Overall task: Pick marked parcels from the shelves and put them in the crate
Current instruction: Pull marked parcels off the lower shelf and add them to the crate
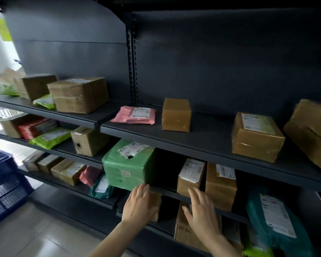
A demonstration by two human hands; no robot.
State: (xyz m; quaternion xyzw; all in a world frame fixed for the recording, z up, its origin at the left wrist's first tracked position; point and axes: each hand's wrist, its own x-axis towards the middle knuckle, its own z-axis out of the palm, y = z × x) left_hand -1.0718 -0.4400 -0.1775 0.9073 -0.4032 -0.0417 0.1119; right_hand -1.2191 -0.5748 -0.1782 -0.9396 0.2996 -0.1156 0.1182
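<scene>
**While both hands are reaching in: green parcel, middle bay**

As the person is facing the dark shelving (211,130), a blue crate (6,186) is standing on the floor at far left, well apart from both hands. What is lying in it cannot be told.

Left bay: brown boxes and lime bags are sitting on the three visible levels; their labels are too blurred to read.

Right of the upright, the green parcel (126,167) is sitting at the left end of the second shelf. Black handwriting is showing on its white label. It is not in the crate.

The left hand (137,203) is reaching up below it, fingers straight and close together, holding nothing. Its fingertips are arriving at the parcel's lower front corner; whether they are touching it cannot be told. The palm is covering part of a small brown box (157,199) on the shelf beneath.

A labelled brown box (190,175) is standing further along the second shelf. The right hand (202,210) is hovering in front of it, fingers straight and spread, thumb out to the left, gripping nothing; contact is unclear. The two hands are apart, with a dark gap between them.

A taller brown box (220,184) is standing just beside the labelled one. A teal bag (274,219) with a long white label is leaning at far right, on the level below.
</scene>
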